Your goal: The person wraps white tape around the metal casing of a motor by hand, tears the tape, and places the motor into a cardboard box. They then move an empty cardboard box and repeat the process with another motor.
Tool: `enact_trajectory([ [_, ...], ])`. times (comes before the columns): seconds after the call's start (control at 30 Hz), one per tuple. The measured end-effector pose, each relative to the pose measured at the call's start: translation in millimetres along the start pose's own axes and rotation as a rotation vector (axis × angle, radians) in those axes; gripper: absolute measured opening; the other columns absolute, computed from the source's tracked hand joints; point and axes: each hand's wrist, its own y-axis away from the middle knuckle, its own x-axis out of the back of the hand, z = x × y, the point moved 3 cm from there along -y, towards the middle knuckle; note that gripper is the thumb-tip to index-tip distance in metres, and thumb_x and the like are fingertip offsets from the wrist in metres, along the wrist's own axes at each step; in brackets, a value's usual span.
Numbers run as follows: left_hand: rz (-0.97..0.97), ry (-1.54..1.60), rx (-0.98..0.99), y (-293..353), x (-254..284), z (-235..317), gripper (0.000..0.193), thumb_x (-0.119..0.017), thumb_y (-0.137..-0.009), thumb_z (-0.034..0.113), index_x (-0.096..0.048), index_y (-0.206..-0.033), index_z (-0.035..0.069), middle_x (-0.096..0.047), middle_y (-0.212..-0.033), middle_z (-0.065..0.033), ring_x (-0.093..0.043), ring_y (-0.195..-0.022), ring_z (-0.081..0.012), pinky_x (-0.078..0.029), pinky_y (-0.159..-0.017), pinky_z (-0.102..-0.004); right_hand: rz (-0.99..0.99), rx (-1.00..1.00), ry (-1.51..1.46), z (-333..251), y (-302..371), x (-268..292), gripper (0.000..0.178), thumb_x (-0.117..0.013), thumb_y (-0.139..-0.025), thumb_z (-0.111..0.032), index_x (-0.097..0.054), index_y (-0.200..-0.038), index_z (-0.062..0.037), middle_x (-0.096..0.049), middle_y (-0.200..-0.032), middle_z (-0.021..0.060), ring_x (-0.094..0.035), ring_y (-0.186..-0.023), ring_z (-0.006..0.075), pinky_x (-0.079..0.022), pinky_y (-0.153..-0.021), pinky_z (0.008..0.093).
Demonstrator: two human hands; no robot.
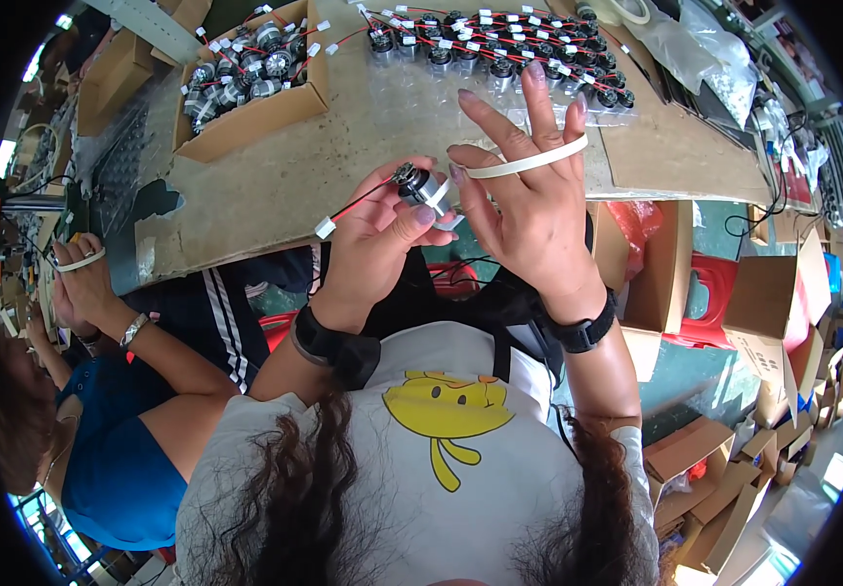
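Observation:
A small cylindrical motor (419, 186) with a black end and a silver body lies in my left hand (374, 244). The thumb and fingers are closed round it. A strip of white tape crosses its body, and red and black wires run from it to a white connector (325, 228). Just to the right is my right hand (538, 210), its back showing. A narrow white ring (529, 164), like a thin tape roll, loops round its fingers. Its thumb and index tips are close together near the motor, while the other fingers spread upward. Whether tape is between those tips cannot be made out.
On the worktable (275, 200), a cardboard box (255, 132) holds several wired motors. Further right, rows of motors (499, 68) stand in a clear plastic tray (402, 88). A co-worker's hand (89, 278) is at left. Open cartons (660, 264) and a red stool (709, 298) stand at right.

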Motion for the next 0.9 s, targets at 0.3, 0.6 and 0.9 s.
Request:
enact_trajectory([
  [0.3,-0.059,0.104,-0.037,-1.8,5.7,-11.3,0.043,-0.059,-0.092,0.010,-0.044,-0.131,0.004,-0.055,-0.114,-0.0056,-0.059,-0.095,-0.0149,-0.055,-0.077,-0.0283,-0.033,-0.013,-0.001,-6.8,5.3,-13.0,0.011,-0.069,-0.078,-0.009,-0.071,-0.088,-0.0112,-0.059,-0.128,0.0055,-0.029,-0.140,0.0356,-0.014,-0.113,0.0500],
  [0.6,-0.115,0.158,0.019,-0.9,13.3,-5.4,0.040,-0.060,-0.091,0.010,-0.046,-0.128,0.006,-0.055,-0.111,-0.0056,-0.059,-0.091,-0.0153,-0.055,-0.075,-0.0293,-0.074,-0.035,-0.244,13.1,-3.1,8.2,0.007,-0.069,-0.077,-0.008,-0.070,-0.084,-0.0065,-0.055,-0.134,0.0083,-0.021,-0.142,0.0394,-0.020,-0.112,0.0528],
  [0.9,-0.062,0.174,0.018,-0.6,2.9,-7.7,0.039,-0.056,-0.094,0.012,-0.044,-0.130,0.005,-0.053,-0.118,-0.0063,-0.059,-0.094,-0.0152,-0.055,-0.082,-0.0321,0.045,-0.025,-0.015,-3.8,6.4,-6.4,0.009,-0.071,-0.075,-0.006,-0.069,-0.084,-0.0071,-0.055,-0.134,0.0078,-0.024,-0.141,0.0393,-0.020,-0.111,0.0546],
])
